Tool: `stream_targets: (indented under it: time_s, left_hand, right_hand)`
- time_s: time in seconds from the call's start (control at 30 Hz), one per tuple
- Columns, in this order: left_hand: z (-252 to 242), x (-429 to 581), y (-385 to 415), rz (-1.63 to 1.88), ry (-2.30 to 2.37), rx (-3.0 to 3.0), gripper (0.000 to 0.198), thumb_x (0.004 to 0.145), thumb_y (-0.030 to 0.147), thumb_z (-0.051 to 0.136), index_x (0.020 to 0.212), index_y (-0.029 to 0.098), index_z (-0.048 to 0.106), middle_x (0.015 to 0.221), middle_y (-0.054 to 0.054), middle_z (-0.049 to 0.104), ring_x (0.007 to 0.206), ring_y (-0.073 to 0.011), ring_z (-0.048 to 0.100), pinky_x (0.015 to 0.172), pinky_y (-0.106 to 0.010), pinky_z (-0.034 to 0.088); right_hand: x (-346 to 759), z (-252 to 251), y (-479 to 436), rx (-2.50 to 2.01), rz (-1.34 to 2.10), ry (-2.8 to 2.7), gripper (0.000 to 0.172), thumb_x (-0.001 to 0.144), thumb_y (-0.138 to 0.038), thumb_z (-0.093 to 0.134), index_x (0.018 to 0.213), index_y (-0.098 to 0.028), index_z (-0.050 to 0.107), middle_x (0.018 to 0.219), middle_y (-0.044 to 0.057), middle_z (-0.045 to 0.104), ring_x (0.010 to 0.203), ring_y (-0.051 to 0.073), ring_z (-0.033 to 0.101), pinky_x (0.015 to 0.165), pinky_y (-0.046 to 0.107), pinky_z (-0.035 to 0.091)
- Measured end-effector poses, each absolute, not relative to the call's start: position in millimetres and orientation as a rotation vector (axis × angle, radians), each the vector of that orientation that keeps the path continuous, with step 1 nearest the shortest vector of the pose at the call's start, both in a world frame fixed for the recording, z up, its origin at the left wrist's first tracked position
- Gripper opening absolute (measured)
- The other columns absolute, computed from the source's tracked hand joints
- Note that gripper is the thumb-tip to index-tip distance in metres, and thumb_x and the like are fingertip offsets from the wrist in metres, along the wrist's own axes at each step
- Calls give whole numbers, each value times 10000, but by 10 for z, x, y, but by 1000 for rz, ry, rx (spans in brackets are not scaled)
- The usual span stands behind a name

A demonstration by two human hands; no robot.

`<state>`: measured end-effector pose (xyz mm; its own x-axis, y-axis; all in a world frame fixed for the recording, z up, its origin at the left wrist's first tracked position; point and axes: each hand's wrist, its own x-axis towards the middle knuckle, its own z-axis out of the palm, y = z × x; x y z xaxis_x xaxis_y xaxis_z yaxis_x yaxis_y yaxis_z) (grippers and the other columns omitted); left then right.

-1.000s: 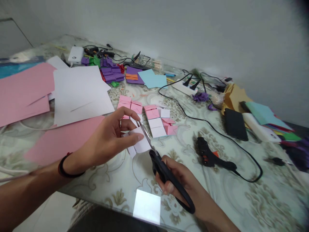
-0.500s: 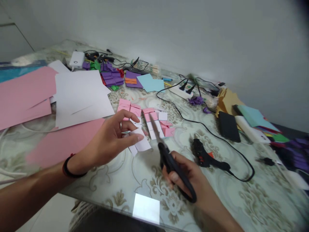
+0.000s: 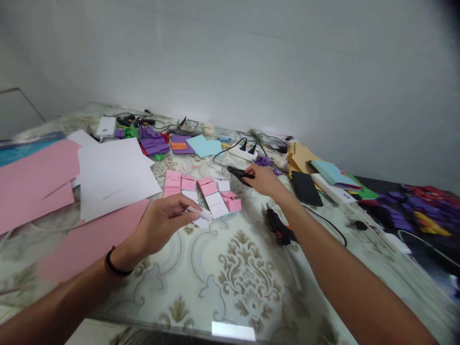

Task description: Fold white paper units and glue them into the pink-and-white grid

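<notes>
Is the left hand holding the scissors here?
No, the right hand holds the scissors, while the left hand pinches a white paper piece.

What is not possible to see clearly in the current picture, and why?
In the head view:
Scissors: partly covered by the right hand.
Glue gun: one end hidden behind the right forearm.
Small white paper: one end covered by the left hand.
Blue item: cut off by the left edge.
Purple folded papers: blurred.
</notes>
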<state>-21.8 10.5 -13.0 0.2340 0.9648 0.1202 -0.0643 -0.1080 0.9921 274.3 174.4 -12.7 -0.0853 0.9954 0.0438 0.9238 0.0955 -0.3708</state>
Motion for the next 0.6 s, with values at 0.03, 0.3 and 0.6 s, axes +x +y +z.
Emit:
stream_targets:
  time_s: [0.03, 0.3, 0.6]
  left_hand:
    - [-136, -218, 109, 1152, 927, 1385, 37, 879, 200, 764, 874, 172, 740, 983, -68, 800, 910, -188, 749, 782, -275, 592]
    - [-106, -212, 66, 1272, 950, 1566, 266, 777, -35, 619, 790, 205, 733, 1094, -61, 787, 1057, -191, 725, 778, -245, 557]
    - [-96, -112, -135, 1326, 929, 1676, 361, 836, -82, 616, 900, 255, 728, 1268, -18, 706, 1182, -149, 667, 842, -183, 551]
  right_hand:
    - [2722, -158, 1821, -1916, 369, -2102, 257, 1008, -311, 694, 1211, -153, 684, 1222, 94, 712, 1063, 241, 709, 929, 451, 599]
    - [2523, 37, 1553, -1647, 409, -2086, 142, 1006, -181, 645, 1064, -104, 748, 1107, 144, 741, 1096, 272, 692, 1019, 430, 543]
    - [2141, -70, -18, -750, 1121, -1854, 374, 867, -341, 863, 1234, -330, 793, 1155, 44, 667, 929, 166, 681, 873, 313, 563]
